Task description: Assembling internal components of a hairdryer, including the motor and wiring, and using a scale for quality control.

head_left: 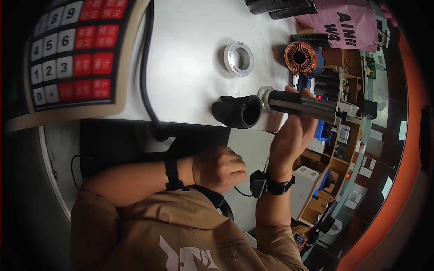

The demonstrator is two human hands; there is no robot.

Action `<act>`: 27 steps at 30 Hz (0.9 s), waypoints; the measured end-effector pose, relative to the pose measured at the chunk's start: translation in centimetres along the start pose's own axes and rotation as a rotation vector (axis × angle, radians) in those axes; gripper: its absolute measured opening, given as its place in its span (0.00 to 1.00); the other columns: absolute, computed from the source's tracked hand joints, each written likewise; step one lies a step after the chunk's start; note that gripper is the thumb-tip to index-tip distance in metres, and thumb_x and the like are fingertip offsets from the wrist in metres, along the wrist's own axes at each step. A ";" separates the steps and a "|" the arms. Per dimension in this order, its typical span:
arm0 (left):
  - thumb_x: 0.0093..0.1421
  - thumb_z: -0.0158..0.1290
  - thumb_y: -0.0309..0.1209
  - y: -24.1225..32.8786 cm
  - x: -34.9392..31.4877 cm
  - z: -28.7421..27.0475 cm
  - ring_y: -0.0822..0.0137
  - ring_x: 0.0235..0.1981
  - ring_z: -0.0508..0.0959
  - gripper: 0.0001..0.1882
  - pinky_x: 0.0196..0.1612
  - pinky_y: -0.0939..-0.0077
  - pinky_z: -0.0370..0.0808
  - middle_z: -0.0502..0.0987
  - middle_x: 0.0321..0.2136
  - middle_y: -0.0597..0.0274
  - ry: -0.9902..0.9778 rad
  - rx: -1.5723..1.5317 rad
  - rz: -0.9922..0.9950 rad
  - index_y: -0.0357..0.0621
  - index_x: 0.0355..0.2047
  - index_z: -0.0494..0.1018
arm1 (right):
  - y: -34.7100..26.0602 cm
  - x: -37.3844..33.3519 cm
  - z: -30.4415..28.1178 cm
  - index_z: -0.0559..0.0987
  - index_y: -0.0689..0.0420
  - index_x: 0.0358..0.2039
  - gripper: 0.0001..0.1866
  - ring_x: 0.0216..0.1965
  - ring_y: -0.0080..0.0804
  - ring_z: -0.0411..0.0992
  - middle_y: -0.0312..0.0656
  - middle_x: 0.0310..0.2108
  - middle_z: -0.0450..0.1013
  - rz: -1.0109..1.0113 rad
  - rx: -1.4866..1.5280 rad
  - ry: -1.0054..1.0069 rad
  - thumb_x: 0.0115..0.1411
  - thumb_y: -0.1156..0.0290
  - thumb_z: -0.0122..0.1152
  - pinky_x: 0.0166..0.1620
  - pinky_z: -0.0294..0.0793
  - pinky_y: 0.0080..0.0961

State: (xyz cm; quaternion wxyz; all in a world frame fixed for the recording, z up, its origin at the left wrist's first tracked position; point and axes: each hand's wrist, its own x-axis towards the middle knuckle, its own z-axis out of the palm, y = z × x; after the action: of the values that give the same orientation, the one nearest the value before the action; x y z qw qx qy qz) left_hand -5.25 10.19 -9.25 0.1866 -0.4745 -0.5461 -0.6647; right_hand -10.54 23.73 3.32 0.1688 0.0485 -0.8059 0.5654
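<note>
My right hand (294, 135) is closed around a dark cylinder (303, 105) with a silver collar at its left end. Its fingers reach over the far side, the palm lies on the near side, and the cylinder is held roughly level at the table's right end. Just left of that collar, a black curled sleeve-like piece (228, 114) rests near the table's front edge. Farther back lies a silver ring (238, 58), apart from both hands. My left hand (219, 169) is curled into a fist before my body, below the table edge; its palm side is hidden.
A keypad panel (72, 56) with white and red keys stands at the left, beside a black cable (145, 67). A hair dryer (300, 58) with a copper-coloured grille is behind the cylinder. A pink bag (348, 25) and black rolls (282, 7) are at the back right.
</note>
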 end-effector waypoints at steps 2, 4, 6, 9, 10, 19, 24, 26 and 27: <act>0.41 0.58 0.26 0.0 0.0 0.0 0.62 0.21 0.72 0.09 0.21 0.67 0.69 0.64 0.21 0.63 -0.004 0.004 0.002 0.44 0.22 0.68 | 0.2 0.0 0.2 0.69 0.65 0.65 0.27 0.65 0.45 0.71 0.59 0.62 0.72 -0.011 -0.004 0.030 0.66 0.74 0.56 0.70 0.67 0.43; 0.40 0.58 0.26 0.0 0.0 0.0 0.62 0.21 0.72 0.10 0.21 0.67 0.69 0.64 0.21 0.63 -0.009 0.005 0.003 0.44 0.22 0.67 | 0.4 0.0 0.2 0.68 0.65 0.66 0.27 0.66 0.45 0.70 0.60 0.63 0.71 -0.025 -0.034 0.080 0.68 0.71 0.56 0.70 0.66 0.44; 0.40 0.58 0.27 0.0 0.1 0.1 0.62 0.21 0.72 0.10 0.21 0.67 0.69 0.64 0.21 0.63 -0.019 0.009 0.005 0.44 0.22 0.67 | 0.5 0.1 0.1 0.68 0.65 0.66 0.27 0.66 0.45 0.70 0.59 0.62 0.71 -0.012 -0.027 0.076 0.69 0.70 0.56 0.70 0.66 0.44; 0.41 0.58 0.26 0.1 0.1 0.1 0.62 0.21 0.72 0.10 0.21 0.66 0.69 0.64 0.21 0.63 -0.024 0.005 0.005 0.44 0.22 0.67 | 0.5 0.1 0.1 0.67 0.66 0.66 0.26 0.66 0.46 0.70 0.59 0.62 0.72 0.015 -0.023 0.065 0.70 0.69 0.55 0.70 0.65 0.45; 0.41 0.58 0.26 0.2 0.1 0.1 0.62 0.21 0.72 0.10 0.21 0.66 0.69 0.64 0.21 0.63 -0.032 0.010 0.007 0.44 0.22 0.67 | 0.5 -0.1 0.1 0.68 0.66 0.65 0.25 0.65 0.44 0.70 0.58 0.61 0.72 0.001 -0.012 0.081 0.71 0.70 0.54 0.70 0.66 0.43; 0.45 0.59 0.23 1.0 0.2 0.0 0.61 0.22 0.74 0.08 0.24 0.66 0.72 0.68 0.22 0.63 -0.043 -0.002 0.021 0.44 0.24 0.71 | -0.9 -5.9 -4.0 0.79 0.66 0.45 0.10 0.39 0.32 0.78 0.48 0.38 0.81 -0.185 -0.253 -0.004 0.67 0.73 0.58 0.44 0.75 0.21; 0.44 0.59 0.23 1.4 -0.1 0.5 0.58 0.22 0.74 0.09 0.26 0.62 0.73 0.68 0.21 0.62 -0.051 -0.005 0.020 0.45 0.23 0.69 | -7.5 -3.7 1.4 0.81 0.67 0.45 0.14 0.31 0.28 0.78 0.43 0.32 0.82 0.026 -0.535 -0.355 0.60 0.74 0.70 0.38 0.77 0.22; 0.44 0.59 0.23 1.4 -0.4 0.7 0.57 0.21 0.74 0.09 0.26 0.62 0.73 0.68 0.21 0.62 -0.046 -0.017 0.032 0.45 0.23 0.69 | -8.0 -2.7 2.8 0.81 0.67 0.46 0.18 0.31 0.26 0.79 0.41 0.32 0.83 0.140 -0.528 -0.358 0.57 0.73 0.75 0.38 0.78 0.23; 0.44 0.59 0.22 1.4 -0.6 0.8 0.57 0.22 0.74 0.09 0.25 0.62 0.73 0.68 0.21 0.62 -0.087 -0.029 0.007 0.45 0.23 0.70 | -8.0 -2.1 3.2 0.81 0.67 0.47 0.22 0.31 0.26 0.79 0.42 0.32 0.83 0.189 -0.512 -0.350 0.55 0.70 0.78 0.38 0.79 0.25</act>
State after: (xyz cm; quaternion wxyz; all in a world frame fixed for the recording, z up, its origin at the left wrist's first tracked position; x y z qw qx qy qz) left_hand -3.54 10.25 -8.97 0.1583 -0.5076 -0.5423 -0.6506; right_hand -7.10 17.71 8.84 -0.0191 0.0259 -0.9398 0.3403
